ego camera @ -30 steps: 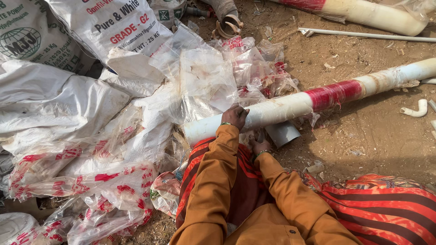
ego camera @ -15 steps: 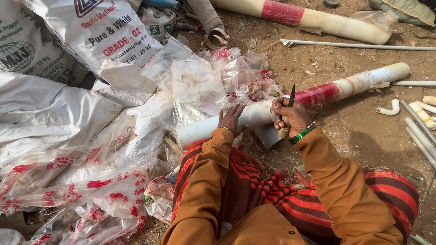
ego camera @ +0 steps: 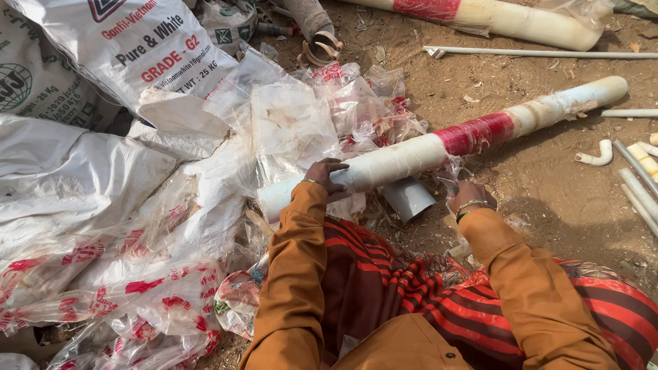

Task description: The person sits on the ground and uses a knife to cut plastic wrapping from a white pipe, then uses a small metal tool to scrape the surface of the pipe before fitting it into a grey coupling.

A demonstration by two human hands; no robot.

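A long white pipe (ego camera: 404, 156) with a red band (ego camera: 478, 133) lies slanted on the dirt, partly wrapped in clear plastic film. My left hand (ego camera: 327, 177) grips the pipe from above near its lower left end. My right hand (ego camera: 470, 196) is below the pipe's red band, fingers curled, beside loose film (ego camera: 449, 173) hanging off the pipe. What it holds is hidden. A short grey pipe piece (ego camera: 408, 197) lies under the pipe between my hands. Orange sleeves and a red striped cloth (ego camera: 425, 294) cover my lap.
Crumpled clear wrappers with red print (ego camera: 137, 294) and white woven sacks (ego camera: 75, 178) pile up on the left. A second thick pipe (ego camera: 507, 17) lies at the top. Thin white pipes (ego camera: 637, 185) and a bend fitting (ego camera: 596, 156) lie at the right on brown dirt.
My right hand, which held a dark blade upright against the pipe half a second ago, has dropped down and to the right. The blade is no longer visible. My left hand stays on the pipe.
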